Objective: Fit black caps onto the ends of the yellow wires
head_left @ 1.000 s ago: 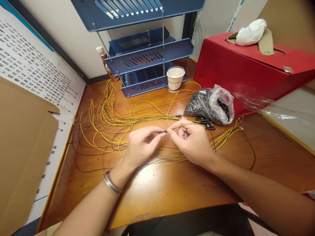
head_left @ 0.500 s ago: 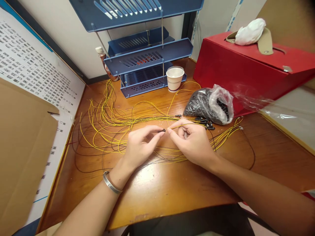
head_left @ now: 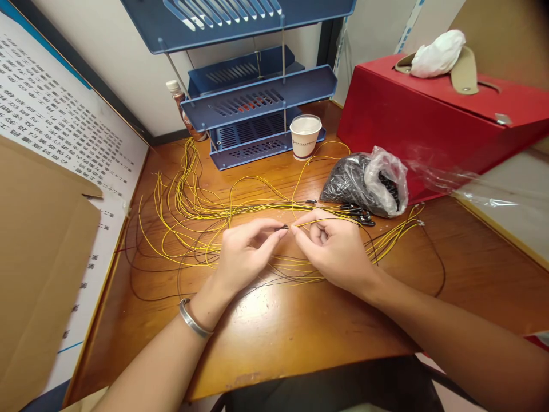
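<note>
Between thumb and forefinger, my left hand (head_left: 244,252) pinches a small black connector housing (head_left: 283,228). Facing it, my right hand (head_left: 337,246) pinches a yellow wire (head_left: 319,221) near its end, which lies close to the housing; whether they touch I cannot tell. Beneath and beyond both hands spreads a loose bundle of yellow and dark wires (head_left: 210,213). Several wires end in black connectors (head_left: 364,218) just past my right hand. A clear plastic bag (head_left: 351,180) full of small black pieces lies behind them with its mouth open to the right.
On the wooden table (head_left: 257,355), a paper cup (head_left: 305,137) stands before a blue tiered rack (head_left: 257,109). A bottle (head_left: 180,106) is behind the rack's left side. To the right sits a red box (head_left: 412,120); cardboard (head_left: 43,269) borders the left.
My right hand's fingertips have come very slightly closer to the black connector housing. My left hand keeps its place and grip.
</note>
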Motion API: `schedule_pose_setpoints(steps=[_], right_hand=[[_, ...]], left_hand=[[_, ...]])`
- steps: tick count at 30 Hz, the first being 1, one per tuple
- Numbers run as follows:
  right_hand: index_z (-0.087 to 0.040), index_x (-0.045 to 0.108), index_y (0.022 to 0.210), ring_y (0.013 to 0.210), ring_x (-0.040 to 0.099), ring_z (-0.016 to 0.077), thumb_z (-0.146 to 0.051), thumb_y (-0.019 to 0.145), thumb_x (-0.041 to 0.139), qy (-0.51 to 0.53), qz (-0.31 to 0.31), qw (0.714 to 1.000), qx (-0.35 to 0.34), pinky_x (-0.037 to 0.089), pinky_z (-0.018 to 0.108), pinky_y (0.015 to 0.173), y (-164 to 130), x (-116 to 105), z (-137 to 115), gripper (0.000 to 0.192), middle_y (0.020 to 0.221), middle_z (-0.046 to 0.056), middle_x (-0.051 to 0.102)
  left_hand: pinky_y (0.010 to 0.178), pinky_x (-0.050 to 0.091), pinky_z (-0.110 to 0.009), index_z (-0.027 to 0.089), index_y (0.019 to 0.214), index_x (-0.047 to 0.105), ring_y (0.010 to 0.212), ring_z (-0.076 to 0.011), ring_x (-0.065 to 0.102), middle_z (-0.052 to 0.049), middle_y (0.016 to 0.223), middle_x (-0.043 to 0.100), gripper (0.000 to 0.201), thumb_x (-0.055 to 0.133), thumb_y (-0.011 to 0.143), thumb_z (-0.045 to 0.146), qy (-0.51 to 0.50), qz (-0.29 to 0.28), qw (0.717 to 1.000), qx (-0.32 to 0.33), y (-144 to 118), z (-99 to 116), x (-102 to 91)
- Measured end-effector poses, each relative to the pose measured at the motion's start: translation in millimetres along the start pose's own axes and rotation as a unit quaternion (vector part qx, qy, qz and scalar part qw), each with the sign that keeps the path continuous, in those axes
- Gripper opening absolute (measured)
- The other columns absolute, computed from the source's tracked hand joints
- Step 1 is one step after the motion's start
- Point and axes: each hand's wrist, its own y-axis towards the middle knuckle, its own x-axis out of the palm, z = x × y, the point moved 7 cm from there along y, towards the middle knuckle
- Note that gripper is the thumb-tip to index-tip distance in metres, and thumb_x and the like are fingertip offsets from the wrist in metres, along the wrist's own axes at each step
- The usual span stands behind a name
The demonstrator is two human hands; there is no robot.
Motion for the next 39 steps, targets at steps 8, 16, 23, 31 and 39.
schedule_pose_setpoints(steps=[8,16,23,31,39], right_hand=[[-0.011,0.074,0.084,0.045,0.035,0.007,-0.03,0.086,0.061,0.019,-0.018,0.999,0.026,0.028,0.024,0.048,0.8,2.6,4.8,0.022,0.047,-0.007,0.04],[-0.012,0.074,0.082,0.045,0.035,0.006,-0.031,0.086,0.064,0.091,-0.043,0.994,0.045,0.028,0.023,0.047,2.7,6.0,4.2,0.021,0.048,-0.007,0.04],[-0.01,0.074,0.083,0.046,0.035,0.006,-0.03,0.086,0.065,0.112,-0.034,0.992,0.05,0.028,0.024,0.048,3.5,6.2,4.8,0.022,0.049,-0.007,0.04],[-0.01,0.073,0.086,0.048,0.038,0.0071,-0.031,0.088,0.063,0.121,-0.022,0.992,0.039,0.029,0.025,0.049,2.4,4.4,5.2,0.023,0.051,-0.006,0.044],[-0.013,0.07,0.086,0.048,0.039,0.0076,-0.031,0.088,0.062,0.098,-0.012,0.994,0.04,0.031,0.025,0.051,3.0,2.8,4.6,0.02,0.052,-0.006,0.044]], left_hand=[[0.063,0.055,-0.008,0.015,0.093,0.075,0.064,-0.0037,0.07,0.001,0.082,0.079,0.009,0.075,0.085,0.016,-0.006,-0.009,1.0,0.001,-0.4,-0.1,1.0],[0.067,0.059,-0.008,0.015,0.092,0.075,0.067,-0.0061,0.074,0.0,0.082,0.08,0.009,0.076,0.083,0.015,-0.046,-0.002,0.998,-0.031,0.2,-0.6,-0.2],[0.069,0.06,-0.007,0.014,0.092,0.075,0.07,-0.0066,0.076,0.0,0.083,0.08,0.011,0.076,0.082,0.012,-0.073,-0.008,0.996,-0.04,1.0,-1.1,1.9],[0.071,0.062,-0.009,0.014,0.092,0.074,0.071,-0.0078,0.077,0.0,0.085,0.081,0.009,0.074,0.083,0.01,-0.07,0.004,0.997,-0.03,2.2,2.3,-0.8],[0.068,0.063,-0.013,0.016,0.092,0.075,0.069,-0.0096,0.077,-0.001,0.084,0.081,0.009,0.074,0.084,0.014,-0.05,-0.001,0.998,-0.031,0.2,1.1,-0.2]])
